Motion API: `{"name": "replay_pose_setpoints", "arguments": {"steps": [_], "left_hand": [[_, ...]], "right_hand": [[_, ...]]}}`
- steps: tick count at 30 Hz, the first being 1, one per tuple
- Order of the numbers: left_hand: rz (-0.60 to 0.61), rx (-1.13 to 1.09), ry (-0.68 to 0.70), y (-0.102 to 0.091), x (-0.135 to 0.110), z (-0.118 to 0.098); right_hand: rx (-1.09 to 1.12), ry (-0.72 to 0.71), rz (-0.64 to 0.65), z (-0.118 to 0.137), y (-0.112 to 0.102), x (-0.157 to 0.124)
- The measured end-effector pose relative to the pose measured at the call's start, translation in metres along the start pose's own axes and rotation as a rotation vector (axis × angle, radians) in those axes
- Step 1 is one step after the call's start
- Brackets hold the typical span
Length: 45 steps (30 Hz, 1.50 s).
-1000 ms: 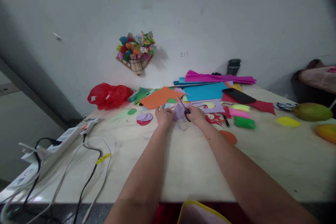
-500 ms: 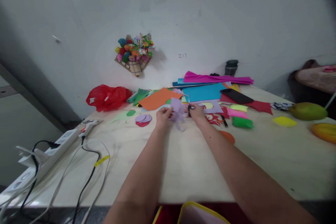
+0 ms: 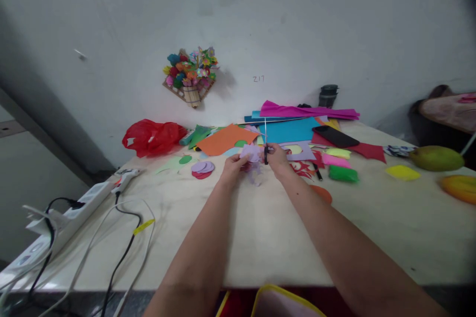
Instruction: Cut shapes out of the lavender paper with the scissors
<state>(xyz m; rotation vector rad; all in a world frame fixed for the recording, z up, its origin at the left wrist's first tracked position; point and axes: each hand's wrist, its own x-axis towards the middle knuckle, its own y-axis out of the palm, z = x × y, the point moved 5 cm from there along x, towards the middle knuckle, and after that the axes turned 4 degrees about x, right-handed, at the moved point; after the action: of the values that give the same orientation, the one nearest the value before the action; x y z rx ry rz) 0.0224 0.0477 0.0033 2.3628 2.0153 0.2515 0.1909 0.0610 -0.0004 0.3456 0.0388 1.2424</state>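
- The left hand (image 3: 234, 166) pinches lilac paper (image 3: 250, 152) between thumb and fingers, midway along the table (image 3: 275, 237), nearer its far edge than its front edge; some fingertips are hidden.
- The right hand (image 3: 278, 159) is closed around the handles of one pair of scissors (image 3: 266, 155), which points toward the far edge; how far apart the blades stand cannot be told.
- Ragged lilac strips hang below the paper, too blurred to count.
- The right forearm partly covers one orange disc (image 3: 322, 194).
- Magenta sheeting (image 3: 308, 110) at the far edge hides the foot of one dark bottle (image 3: 328, 95).
- Toward the right edge lie two fruits, one green (image 3: 437, 158), one orange (image 3: 459, 187), the latter cut off by the frame.
- Four bright packets: two yellow, one pink, one green (image 3: 342, 173).
- One phone (image 3: 334, 136), one red bag (image 3: 154, 137) near the far left corner.
- At least two lilac discs (image 3: 203, 167) overlap red below.
- One long power strip (image 3: 80, 213) along the left edge.
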Motion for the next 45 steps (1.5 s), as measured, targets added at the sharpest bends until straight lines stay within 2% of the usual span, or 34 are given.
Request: {"name": "replay_pose_setpoints", "arguments": {"steps": [5, 9, 14, 18, 27, 36, 45], "left_hand": [[-0.031, -0.022, -0.021, -0.001, 0.004, 0.007], [-0.086, -0.092, -0.030, -0.006, 0.005, 0.010], [-0.143, -0.175, -0.053, -0.009, 0.004, 0.009], [-0.161, -0.248, -0.064, -0.009, 0.002, 0.007], [-0.183, -0.252, -0.074, -0.012, 0.003, 0.007], [-0.154, -0.267, -0.084, -0.011, 0.001, 0.005], [-0.180, -0.328, -0.099, -0.012, -0.001, 0.003]], "right_hand": [[-0.076, 0.014, 0.085, -0.001, 0.011, -0.007], [-0.105, 0.038, 0.215, 0.006, 0.018, -0.019], [-0.173, 0.115, 0.243, 0.011, 0.017, -0.028], [-0.262, 0.161, 0.325, 0.013, 0.016, -0.034], [-0.358, 0.188, 0.422, 0.010, 0.015, -0.039], [-0.348, 0.195, 0.464, 0.014, 0.015, -0.041], [-0.312, 0.211, 0.533, 0.015, 0.017, -0.046]]}}
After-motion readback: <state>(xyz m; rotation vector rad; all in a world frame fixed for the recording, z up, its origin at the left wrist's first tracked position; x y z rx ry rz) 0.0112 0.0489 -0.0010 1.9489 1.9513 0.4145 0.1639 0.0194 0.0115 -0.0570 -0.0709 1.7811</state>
